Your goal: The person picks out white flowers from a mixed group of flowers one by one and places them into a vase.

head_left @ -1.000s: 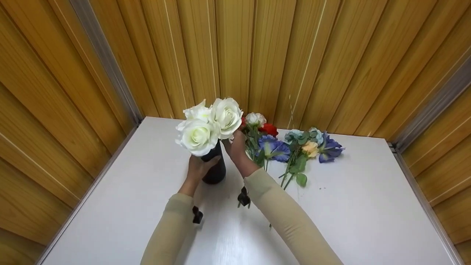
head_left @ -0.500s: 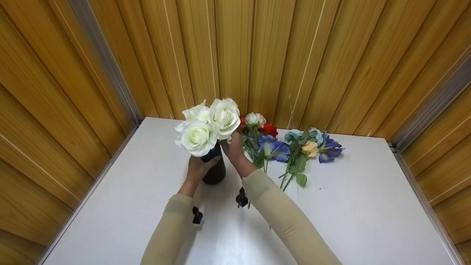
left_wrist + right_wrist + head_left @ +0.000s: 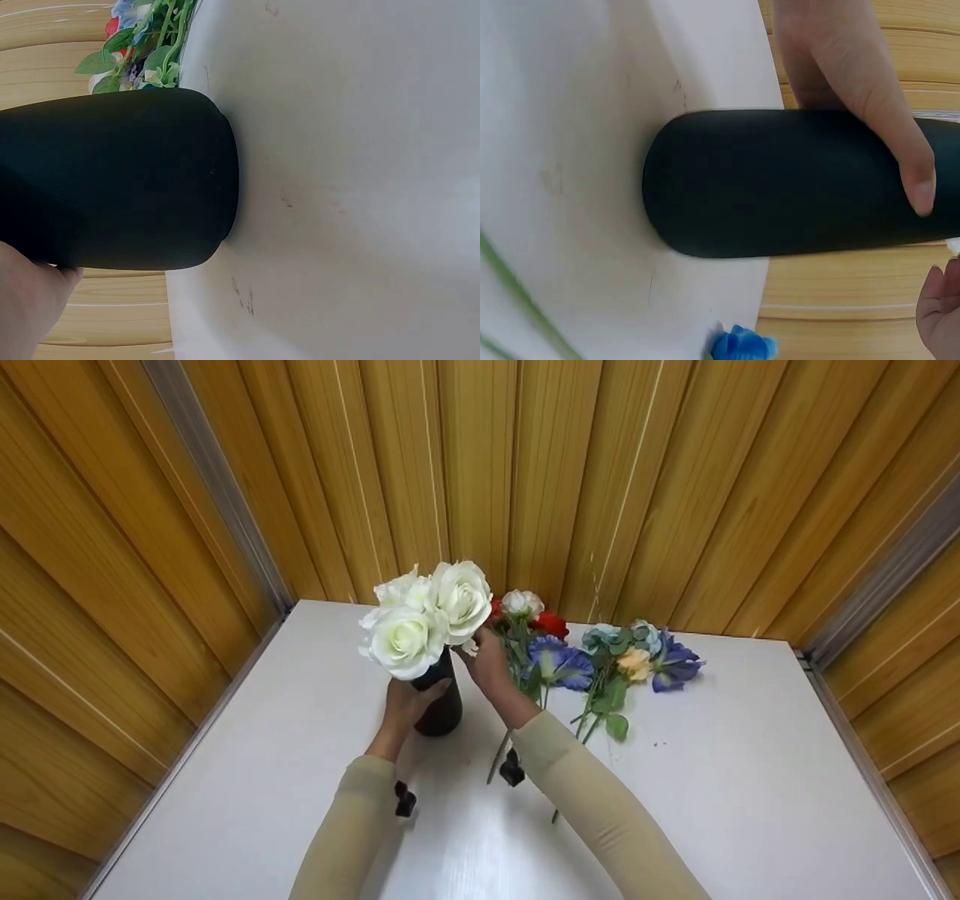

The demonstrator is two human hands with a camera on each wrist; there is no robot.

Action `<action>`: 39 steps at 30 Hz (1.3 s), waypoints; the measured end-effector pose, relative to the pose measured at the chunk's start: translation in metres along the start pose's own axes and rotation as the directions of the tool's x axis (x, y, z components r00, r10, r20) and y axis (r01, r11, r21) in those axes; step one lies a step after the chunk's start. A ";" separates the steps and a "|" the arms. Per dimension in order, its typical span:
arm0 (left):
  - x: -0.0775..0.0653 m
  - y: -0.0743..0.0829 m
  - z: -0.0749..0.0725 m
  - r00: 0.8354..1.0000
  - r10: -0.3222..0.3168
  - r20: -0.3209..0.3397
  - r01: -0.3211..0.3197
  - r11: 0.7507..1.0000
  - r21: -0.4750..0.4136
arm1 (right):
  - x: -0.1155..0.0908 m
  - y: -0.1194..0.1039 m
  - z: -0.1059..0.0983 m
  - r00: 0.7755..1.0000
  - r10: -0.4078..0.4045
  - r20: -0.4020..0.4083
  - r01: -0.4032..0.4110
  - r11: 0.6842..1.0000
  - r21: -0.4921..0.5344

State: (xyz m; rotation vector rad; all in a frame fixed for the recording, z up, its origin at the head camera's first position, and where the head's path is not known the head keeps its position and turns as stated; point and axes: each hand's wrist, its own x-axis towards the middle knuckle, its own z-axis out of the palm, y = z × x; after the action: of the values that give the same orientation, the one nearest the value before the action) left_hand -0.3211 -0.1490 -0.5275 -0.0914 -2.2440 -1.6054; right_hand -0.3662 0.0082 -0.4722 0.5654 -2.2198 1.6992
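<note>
A black vase (image 3: pixel 441 709) stands upright on the white table, with several white roses (image 3: pixel 409 641) in its mouth. My left hand (image 3: pixel 405 705) grips the vase from the left side, its thumb (image 3: pixel 915 169) lying across the front in the right wrist view. My right hand (image 3: pixel 486 664) is at the vase's right, just below the rightmost white rose (image 3: pixel 460 596). Its fingertips are partly hidden by the petals, so whether they pinch a stem does not show. In the right wrist view, the right hand (image 3: pixel 941 307) appears at the edge with bent fingers.
Right of the vase lie more artificial flowers: a purple-blue flower (image 3: pixel 561 664), a red flower (image 3: pixel 551 624), a smaller white flower (image 3: pixel 523 603), a peach flower (image 3: pixel 635 663) and another purple flower (image 3: pixel 675 664). Wooden panel walls (image 3: pixel 480 472) border the table (image 3: pixel 750 780).
My right wrist and forearm have swung a little to the right, uncovering more of a stem on the table. The right fingers stay by the rose, and the left hand keeps its hold on the vase.
</note>
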 end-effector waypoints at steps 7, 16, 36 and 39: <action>-0.002 0.002 0.001 1.000 0.006 -0.023 -0.006 1.000 -0.015 | -0.003 -0.010 -0.037 0.985 0.166 -0.046 -0.165 0.986 0.016; -0.003 0.000 0.004 1.000 -0.006 0.010 0.006 1.000 0.027 | -0.009 0.014 -0.087 0.928 0.363 -0.081 -0.366 0.930 -0.039; -0.002 0.000 0.000 1.000 -0.018 -0.007 0.018 1.000 -0.007 | -0.023 0.070 -0.073 0.823 0.559 0.098 -0.504 0.799 -0.327; -0.001 -0.001 0.001 1.000 -0.003 0.000 0.003 1.000 -0.024 | -0.023 0.074 -0.070 0.852 0.518 0.072 -0.453 0.800 -0.394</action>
State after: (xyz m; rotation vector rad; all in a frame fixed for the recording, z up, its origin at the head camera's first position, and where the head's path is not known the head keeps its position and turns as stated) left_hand -0.3210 -0.1485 -0.5291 -0.0952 -2.2267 -1.6336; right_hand -0.3814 0.0954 -0.5276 0.0418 -2.9128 1.4079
